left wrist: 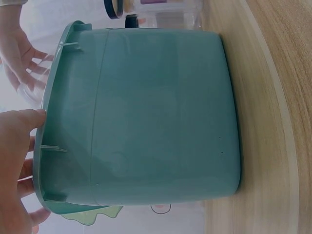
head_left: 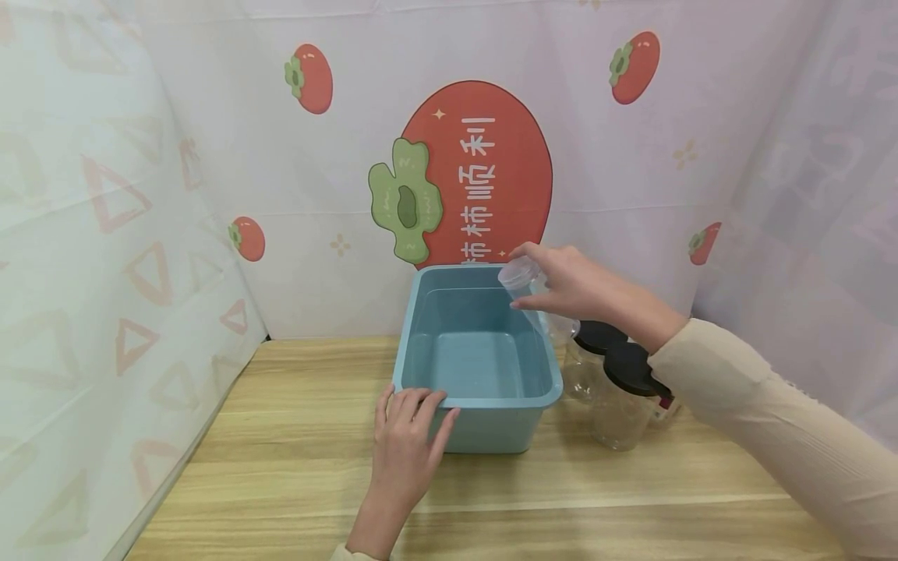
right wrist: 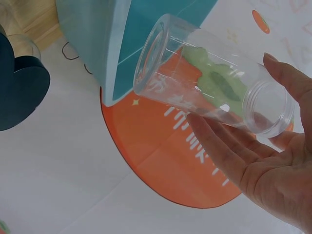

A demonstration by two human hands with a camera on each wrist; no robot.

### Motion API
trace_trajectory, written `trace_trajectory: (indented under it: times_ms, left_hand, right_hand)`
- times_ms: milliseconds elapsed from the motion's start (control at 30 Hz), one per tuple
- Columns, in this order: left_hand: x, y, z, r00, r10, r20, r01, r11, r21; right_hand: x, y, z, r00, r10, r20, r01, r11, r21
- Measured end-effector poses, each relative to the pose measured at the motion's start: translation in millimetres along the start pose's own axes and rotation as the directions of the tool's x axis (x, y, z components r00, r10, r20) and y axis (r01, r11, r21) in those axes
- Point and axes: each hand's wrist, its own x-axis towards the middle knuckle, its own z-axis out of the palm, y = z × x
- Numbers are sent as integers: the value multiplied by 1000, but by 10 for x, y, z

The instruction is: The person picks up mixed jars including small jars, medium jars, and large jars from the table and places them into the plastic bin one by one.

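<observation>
A blue-green plastic bin stands on the table, its inside showing bare walls and floor. My left hand holds its near rim at the left front corner, with the thumb outside and the fingers over the edge. In the left wrist view the bin's outer wall fills most of the frame. My right hand grips a clear plastic jar between thumb and fingers. The jar is tilted over the bin's right rim, its threaded, lidless mouth up toward the left and its base lower right.
Right of the bin stand clear jars with black lids, close to its wall and partly under my right forearm. A wooden table carries everything. White cloth printed with persimmons hangs behind, and more cloth hangs on both sides.
</observation>
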Motion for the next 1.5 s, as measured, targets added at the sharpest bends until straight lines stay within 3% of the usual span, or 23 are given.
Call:
trace_trajectory:
  times_ms: [1100,1500]
  left_hand:
    - [4,5,-7,1000,6,2,-6,1000,19]
    - [0,2,-7,1000,5,6,-5,1000,16]
  right_hand:
    - [230,-122,162,999,-13,36,12,999,44]
    - [320,-131,230,998,21,64,-23,999,30]
